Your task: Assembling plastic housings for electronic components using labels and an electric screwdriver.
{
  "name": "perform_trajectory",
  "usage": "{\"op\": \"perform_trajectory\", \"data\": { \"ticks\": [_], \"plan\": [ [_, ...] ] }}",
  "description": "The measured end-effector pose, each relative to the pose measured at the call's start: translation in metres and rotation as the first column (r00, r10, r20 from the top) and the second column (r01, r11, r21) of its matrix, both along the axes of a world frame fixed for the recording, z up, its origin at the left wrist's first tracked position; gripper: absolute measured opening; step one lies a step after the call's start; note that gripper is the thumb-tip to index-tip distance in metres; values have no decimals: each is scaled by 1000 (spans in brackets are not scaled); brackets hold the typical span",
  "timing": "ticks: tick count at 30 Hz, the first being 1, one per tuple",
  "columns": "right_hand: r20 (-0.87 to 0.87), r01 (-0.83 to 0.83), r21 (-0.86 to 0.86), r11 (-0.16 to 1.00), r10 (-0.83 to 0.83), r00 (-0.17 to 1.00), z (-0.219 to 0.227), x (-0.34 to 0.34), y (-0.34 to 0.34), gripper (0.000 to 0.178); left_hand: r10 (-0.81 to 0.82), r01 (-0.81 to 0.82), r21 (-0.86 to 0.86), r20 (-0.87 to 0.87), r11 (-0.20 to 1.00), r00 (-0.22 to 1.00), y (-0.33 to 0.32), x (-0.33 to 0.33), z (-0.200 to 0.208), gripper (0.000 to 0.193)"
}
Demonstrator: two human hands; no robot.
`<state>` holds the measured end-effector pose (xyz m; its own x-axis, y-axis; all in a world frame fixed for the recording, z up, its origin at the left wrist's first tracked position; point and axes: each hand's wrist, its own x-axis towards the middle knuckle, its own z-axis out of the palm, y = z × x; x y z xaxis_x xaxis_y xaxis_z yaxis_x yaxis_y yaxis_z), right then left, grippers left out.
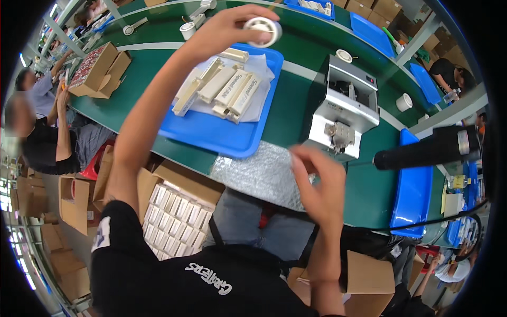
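Note:
My left hand (224, 29) is stretched far forward, fingers closed around a white roll of tape (264, 30) held above the blue tray (211, 132). On the tray lie several cream-coloured flat packs (227, 87) on white paper. My right hand (317, 185) hovers near me with its fingers curled at the edge of a sheet of bubble wrap (259, 174) that hangs over the green table's front edge. Whether the fingers pinch the sheet I cannot tell.
A grey tape-dispensing machine (346, 108) stands right of the tray. More blue trays (414, 193) sit to the right, and a black cylinder (428, 150) juts in there. An open carton of white boxes (177, 214) stands below left. Other people sit at left and far right.

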<state>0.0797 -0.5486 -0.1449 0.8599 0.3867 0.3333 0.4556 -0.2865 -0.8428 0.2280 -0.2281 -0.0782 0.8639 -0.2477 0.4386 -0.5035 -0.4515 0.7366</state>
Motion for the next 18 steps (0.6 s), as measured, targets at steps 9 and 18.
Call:
{"op": "perform_trajectory", "data": {
  "ticks": [9, 18],
  "plan": [
    [458, 143, -336, 931, 29, 889, -13, 94, 125, 25, 93, -155, -551, -138, 820, 986, -48, -217, -86, 51],
    [487, -184, 22, 983, 150, 860, 17, 66, 58, 21, -108, -47, -618, -211, 785, 971, -96, -242, -124, 47]
  ]
}}
